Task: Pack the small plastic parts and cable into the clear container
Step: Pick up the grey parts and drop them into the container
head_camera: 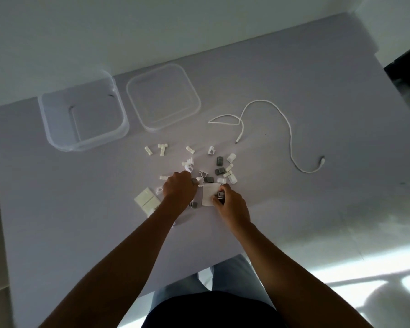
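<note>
white and grey plastic parts lie scattered at table centre. my left hand is curled over some, grip unclear. my right hand pinches what looks like a small grey part. clear container sits empty at ten o'clock, cable at two o'clock.

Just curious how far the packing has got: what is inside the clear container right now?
The clear container looks empty; only the table shows through its walls. The parts and cable lie outside.
</note>
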Available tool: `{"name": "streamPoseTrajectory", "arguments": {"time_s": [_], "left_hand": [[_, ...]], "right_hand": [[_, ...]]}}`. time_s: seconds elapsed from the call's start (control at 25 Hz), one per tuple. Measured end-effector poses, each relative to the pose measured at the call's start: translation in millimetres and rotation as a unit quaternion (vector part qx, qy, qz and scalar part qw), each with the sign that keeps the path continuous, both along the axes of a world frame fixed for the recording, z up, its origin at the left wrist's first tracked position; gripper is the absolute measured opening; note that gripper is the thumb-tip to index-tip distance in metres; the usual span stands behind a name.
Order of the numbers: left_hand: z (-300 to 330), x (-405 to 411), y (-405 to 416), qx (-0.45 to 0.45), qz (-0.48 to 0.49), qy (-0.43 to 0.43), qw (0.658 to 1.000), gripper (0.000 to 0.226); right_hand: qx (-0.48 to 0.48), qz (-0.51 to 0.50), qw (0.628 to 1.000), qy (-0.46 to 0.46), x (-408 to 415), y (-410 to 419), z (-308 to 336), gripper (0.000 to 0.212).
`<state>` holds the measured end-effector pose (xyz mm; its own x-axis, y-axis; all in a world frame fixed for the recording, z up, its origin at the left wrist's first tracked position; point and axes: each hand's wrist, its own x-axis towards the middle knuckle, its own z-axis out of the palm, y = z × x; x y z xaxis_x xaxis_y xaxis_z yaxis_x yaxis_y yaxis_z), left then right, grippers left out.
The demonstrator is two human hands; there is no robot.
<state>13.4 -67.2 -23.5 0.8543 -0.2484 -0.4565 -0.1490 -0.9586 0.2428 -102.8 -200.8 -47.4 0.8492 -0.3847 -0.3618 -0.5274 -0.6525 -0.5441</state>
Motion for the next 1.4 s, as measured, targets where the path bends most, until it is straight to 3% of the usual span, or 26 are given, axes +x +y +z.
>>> {"name": "streamPoseTrajectory", "arguments": {"time_s": [0.28, 0.44, 0.52, 0.64, 0.72, 0.8, 0.96, 1.12, 1.28, 1.4], "left_hand": [[0, -4, -7, 0.003, -0.046, -0.024, 0.999, 0.03], [8, 3, 7, -0.07, -0.005, 0.037, 0.997, 0.029], [19, 11, 21, -0.161, 0.069, 0.073, 0.982, 0.03], [47, 30, 50, -0.265, 0.187, 0.085, 0.942, 0.024], [66, 51, 83, -0.281, 0.228, 0.047, 0.931, 0.022], [79, 75, 120, -0.256, 0.231, -0.016, 0.939, 0.022], [97, 127, 184, -0.23, 0.245, -0.12, 0.934, 0.025], [93, 183, 217, -0.17, 0.197, -0.163, 0.952, 0.029], [79, 229, 225, -0.065, 0.12, -0.107, 0.985, 0.033], [62, 241, 228, -0.016, 0.06, -0.05, 0.997, 0.032]], "right_hand": [[0.027, 0.022, 0.999, 0.006, 8, -7, 0, 0.031], [0.145, -0.038, 0.988, -0.034, 12, -11, 15, 0.016], [0.291, -0.112, 0.949, -0.045, 23, -9, 31, 0.007], [0.477, -0.185, 0.858, -0.044, 50, -1, 53, 0.014], [0.54, -0.183, 0.821, -0.032, 76, 13, 68, 0.019], [0.562, -0.154, 0.812, -0.022, 105, 36, 79, 0.021], [0.521, -0.075, 0.85, -0.024, 164, 91, 97, 0.023], [0.438, 0.033, 0.897, -0.04, 225, 142, 105, 0.018], [0.229, 0.183, 0.953, -0.074, 286, 180, 103, 0.021], [0.072, 0.273, 0.959, -0.011, 312, 190, 97, 0.029]]}}
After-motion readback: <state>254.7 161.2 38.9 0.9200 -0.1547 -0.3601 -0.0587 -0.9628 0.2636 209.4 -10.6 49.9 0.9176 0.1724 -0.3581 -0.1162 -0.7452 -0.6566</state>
